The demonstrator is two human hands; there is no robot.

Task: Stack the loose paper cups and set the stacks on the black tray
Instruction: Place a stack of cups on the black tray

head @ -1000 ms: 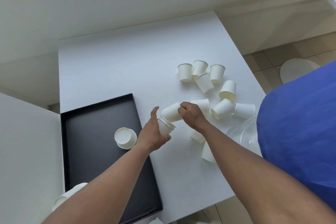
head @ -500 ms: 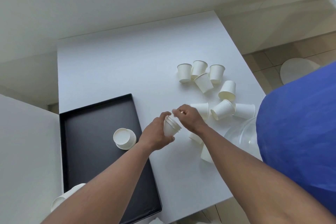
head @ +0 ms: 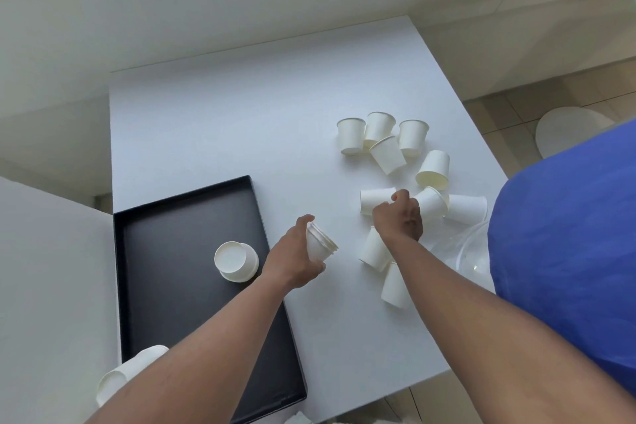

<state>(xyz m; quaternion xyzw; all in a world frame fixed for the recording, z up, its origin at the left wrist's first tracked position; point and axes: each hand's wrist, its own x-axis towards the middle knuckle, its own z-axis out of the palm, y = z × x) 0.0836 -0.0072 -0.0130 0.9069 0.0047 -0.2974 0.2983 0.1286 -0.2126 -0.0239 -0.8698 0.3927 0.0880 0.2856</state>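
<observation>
Both bare arms reach forward from the near edge of the table (head: 220,120). The left hand (head: 292,262) is wrapped tight around a small stack (head: 320,244) of cups, tilted, just past the right edge of the tray (head: 165,303). The right hand (head: 399,218) is curled over a cup (head: 375,200) lying on its side; I cannot tell if it grips it. On the tray sits another stack (head: 235,261), upside down near its right edge. More loose cups (head: 385,138) lie toward the far right edge. The far left of the table is bare.
</observation>
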